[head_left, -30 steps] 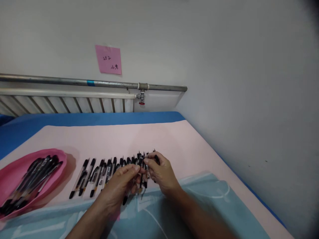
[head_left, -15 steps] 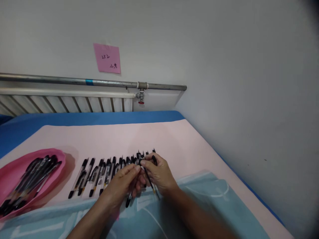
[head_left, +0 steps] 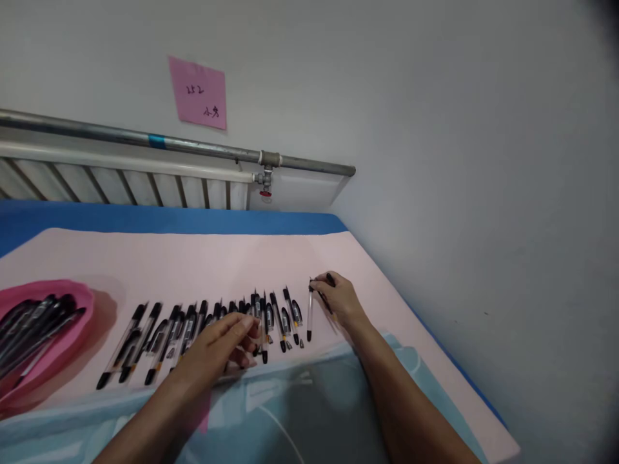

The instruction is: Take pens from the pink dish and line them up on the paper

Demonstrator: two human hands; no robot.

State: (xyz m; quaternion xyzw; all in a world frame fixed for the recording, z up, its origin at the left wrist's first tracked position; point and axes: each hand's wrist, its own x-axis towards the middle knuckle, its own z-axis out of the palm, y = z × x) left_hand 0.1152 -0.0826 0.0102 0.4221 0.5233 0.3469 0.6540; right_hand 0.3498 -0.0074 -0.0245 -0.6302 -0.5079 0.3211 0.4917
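At the right end of a row of disassembled pens point(head_left: 159, 338), my right hand point(head_left: 341, 299) pinches the upper end of a clear pen barrel point(head_left: 310, 316) with black ends. The barrel lies along the pink surface. A second slim dark pen point(head_left: 331, 280) is tucked within the same hand, partly hidden by the fingers. My left hand point(head_left: 222, 341) hovers in front of the row's middle, fingers loosely bent and apart, with nothing visible in them. It hides some pens. Black pen caps point(head_left: 296, 312) and small metal tips point(head_left: 302, 344) lie beside the barrels.
A pink dish point(head_left: 87, 332) holding several dark pens stands at the left. A light blue cloth point(head_left: 338, 386) covers the front of the pink surface point(head_left: 217, 258). Walls rise behind and on the right, with a pipe point(head_left: 207, 148) and radiator point(head_left: 106, 183) at the back.
My hands were together over the row's right part. My right hand has moved right with the pens and laid one barrel down; my left has shifted left and released its pen. The view has tilted slightly.
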